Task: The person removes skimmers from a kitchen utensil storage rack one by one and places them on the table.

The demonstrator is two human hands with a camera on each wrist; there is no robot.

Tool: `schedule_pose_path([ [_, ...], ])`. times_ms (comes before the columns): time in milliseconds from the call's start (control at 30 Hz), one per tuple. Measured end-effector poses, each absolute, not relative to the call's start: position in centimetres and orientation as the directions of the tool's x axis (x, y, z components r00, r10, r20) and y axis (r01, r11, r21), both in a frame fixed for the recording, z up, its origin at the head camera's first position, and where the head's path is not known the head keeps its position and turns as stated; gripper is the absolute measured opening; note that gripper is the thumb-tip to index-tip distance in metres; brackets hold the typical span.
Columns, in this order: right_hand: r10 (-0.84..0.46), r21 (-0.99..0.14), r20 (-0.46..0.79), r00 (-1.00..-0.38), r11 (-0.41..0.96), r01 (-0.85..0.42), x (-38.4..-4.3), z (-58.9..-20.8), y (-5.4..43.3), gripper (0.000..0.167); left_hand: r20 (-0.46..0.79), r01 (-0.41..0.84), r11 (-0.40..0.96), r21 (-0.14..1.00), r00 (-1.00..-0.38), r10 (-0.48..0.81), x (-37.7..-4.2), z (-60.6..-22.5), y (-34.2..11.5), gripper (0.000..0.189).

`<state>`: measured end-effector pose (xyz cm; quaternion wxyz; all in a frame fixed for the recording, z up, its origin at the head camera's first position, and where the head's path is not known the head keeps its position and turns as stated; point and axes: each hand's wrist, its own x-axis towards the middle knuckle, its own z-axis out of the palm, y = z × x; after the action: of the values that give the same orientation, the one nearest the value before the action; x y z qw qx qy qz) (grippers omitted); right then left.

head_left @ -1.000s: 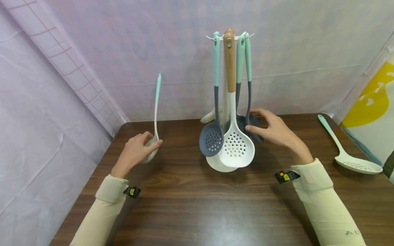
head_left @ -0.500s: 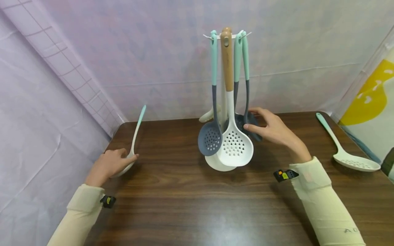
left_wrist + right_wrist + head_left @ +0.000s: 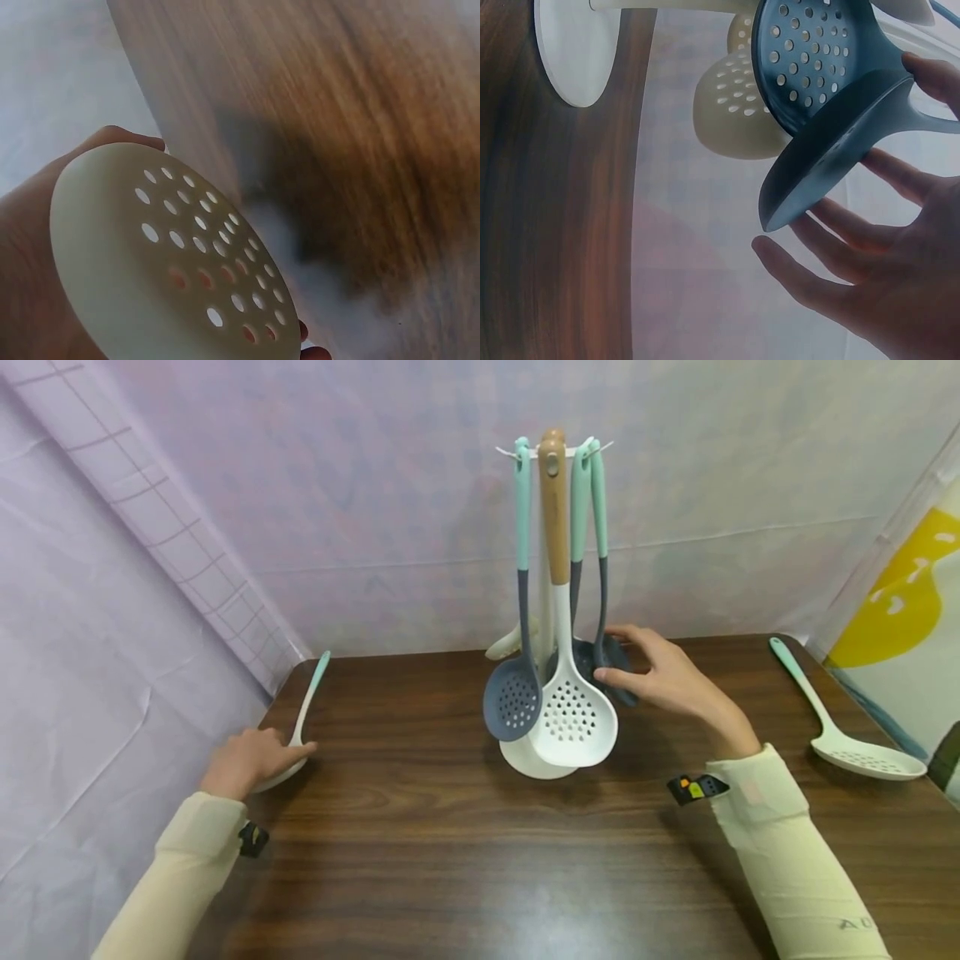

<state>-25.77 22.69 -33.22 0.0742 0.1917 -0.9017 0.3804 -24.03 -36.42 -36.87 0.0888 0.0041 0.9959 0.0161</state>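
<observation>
At the table's left side my left hand (image 3: 247, 762) grips a pale skimmer with a mint handle (image 3: 318, 675) by its head. The left wrist view shows that perforated head (image 3: 112, 255) close up, the fingers mostly hidden behind it. My right hand (image 3: 663, 681) holds a dark grey skimmer (image 3: 829, 157) hanging on the utensil rack (image 3: 517, 762), thumb on one side near the neck, fingers on the other. Another dark grey skimmer (image 3: 817, 52) hangs directly beside it. At the rack's front are a white skimmer with a wooden handle (image 3: 573, 718) and a grey skimmer (image 3: 512, 697).
A pale skimmer with a mint handle (image 3: 866, 756) lies near the right edge of the wooden table (image 3: 450, 860). A cream perforated utensil (image 3: 739, 112) hangs at the back of the rack. Pale cloth (image 3: 375, 485) hangs behind the table and along its left.
My left hand has carried the pale skimmer left and lowered it, its handle tilting down from nearly upright. My right hand stays at the dark grey skimmer.
</observation>
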Motion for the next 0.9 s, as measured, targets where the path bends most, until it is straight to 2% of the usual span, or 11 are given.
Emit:
schedule_pose_path([
  [433,-0.284,-0.664,0.261,-0.922,0.641,-0.386,-25.7,-33.1,22.7,0.071,-0.193,-0.011,1.000,0.009,-0.981,-0.009,-25.3,-36.3,-36.6,0.087],
  [633,-0.293,-0.655,0.275,-0.916,0.640,-0.401,-25.7,-33.4,22.7,0.070,-0.255,-0.039,0.999,-0.034,-0.966,-0.047,-25.7,-36.3,-36.4,0.091],
  [900,-0.290,-0.651,0.263,-0.920,0.650,-0.391,-25.8,-33.3,22.7,0.071,-0.278,-0.059,0.996,-0.066,-0.958,-0.075,-25.6,-36.3,-35.8,0.101],
])
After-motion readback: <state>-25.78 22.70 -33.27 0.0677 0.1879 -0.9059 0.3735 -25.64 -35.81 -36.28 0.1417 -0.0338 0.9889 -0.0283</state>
